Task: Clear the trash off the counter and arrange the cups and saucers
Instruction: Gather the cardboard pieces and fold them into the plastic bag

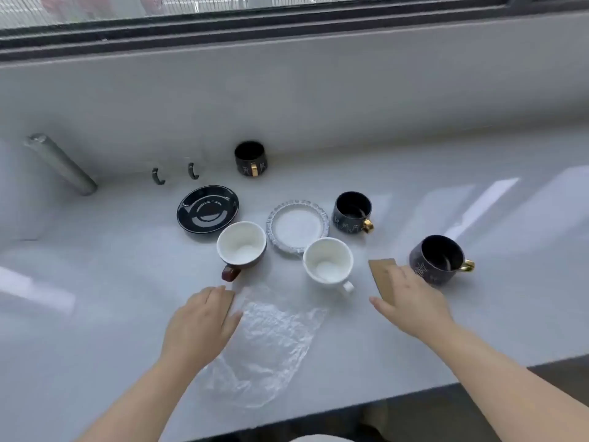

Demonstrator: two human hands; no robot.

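Observation:
A crumpled clear plastic bag (pixel 267 342) lies on the white counter (pixel 95 314) near the front edge. My left hand (pixel 199 323) rests flat on a small brown card piece whose corner (pixel 230 296) shows beside the bag. My right hand (pixel 411 301) lies flat on a brown cardboard piece (pixel 382 275). Behind them stand a brown-handled cup with a white inside (pixel 241 247) and a white cup (pixel 328 261). Three black cups with gold handles stand at the right (pixel 438 260), the middle (pixel 352 212) and the back (pixel 250 158). A black saucer (pixel 207 208) and a white glass-rimmed saucer (pixel 298 226) lie between.
A grey metal tube (pixel 60 164) leans at the back left. Two dark hooks (pixel 175 173) sit by the back wall under the window. The counter's front edge (pixel 350 406) runs diagonally at the lower right, with dark floor beyond it.

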